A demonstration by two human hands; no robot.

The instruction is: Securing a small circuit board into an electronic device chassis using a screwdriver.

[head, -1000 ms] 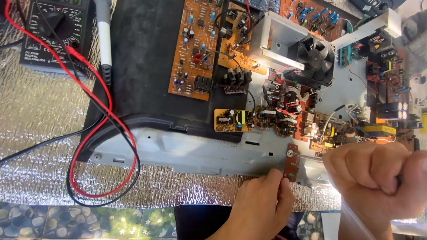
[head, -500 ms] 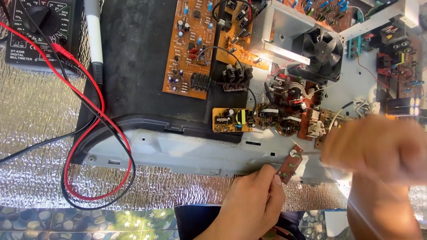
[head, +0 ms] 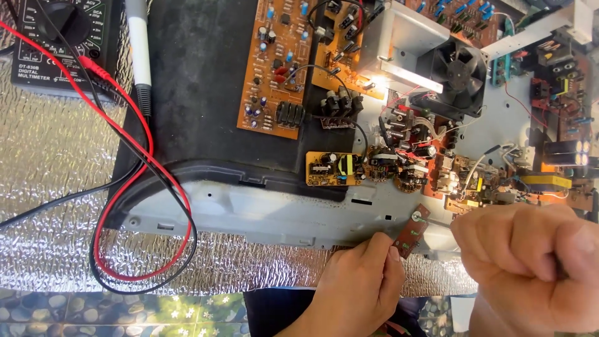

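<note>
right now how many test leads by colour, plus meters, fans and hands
red test lead: 1
black test lead: 1
multimeter: 1
black fan: 1
hands: 2, left hand touching the small brown board, right hand fisted
total: 6

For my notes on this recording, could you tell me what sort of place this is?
Most likely an electronics repair bench: a multimeter with red and black leads, loose circuit boards, and an opened metal chassis with a cooling fan.

Head camera, steeply down, close.
</note>
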